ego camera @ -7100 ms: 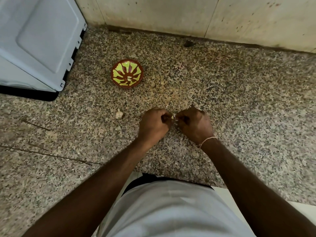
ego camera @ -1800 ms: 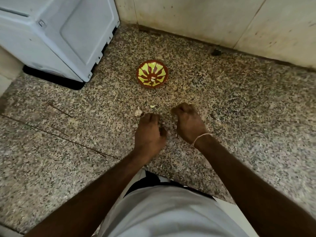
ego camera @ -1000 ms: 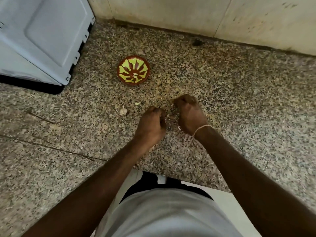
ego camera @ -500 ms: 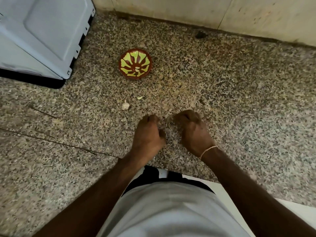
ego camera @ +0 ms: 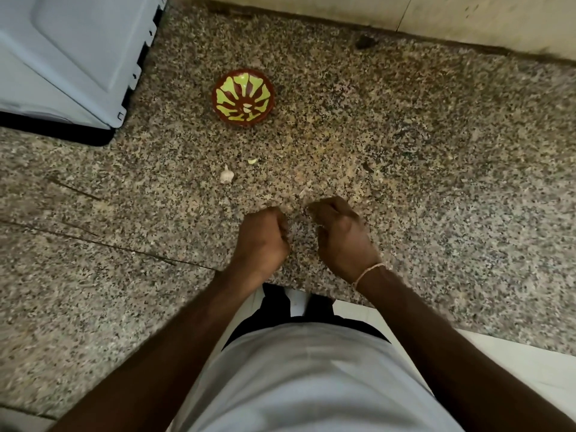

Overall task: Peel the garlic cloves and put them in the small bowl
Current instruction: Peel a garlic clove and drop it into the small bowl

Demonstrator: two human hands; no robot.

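Garlic clove [ego camera: 226, 175] lies unpeeled on the speckled table, between the small bowl [ego camera: 243, 97] and the hands. Likely light, firm, with papery brittle skin; best pinched at the tip. Left hand [ego camera: 261, 237] and right hand [ego camera: 341, 233] both curled; contents can't be told.

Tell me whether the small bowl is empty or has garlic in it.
Not empty. The bowl stands upright on the counter, and a few pale pieces, likely peeled cloves, lie at its centre. It is far from full.

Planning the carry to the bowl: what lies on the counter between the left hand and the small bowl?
Head view: a garlic piece and a small pale scrap lie between left hand and small bowl.
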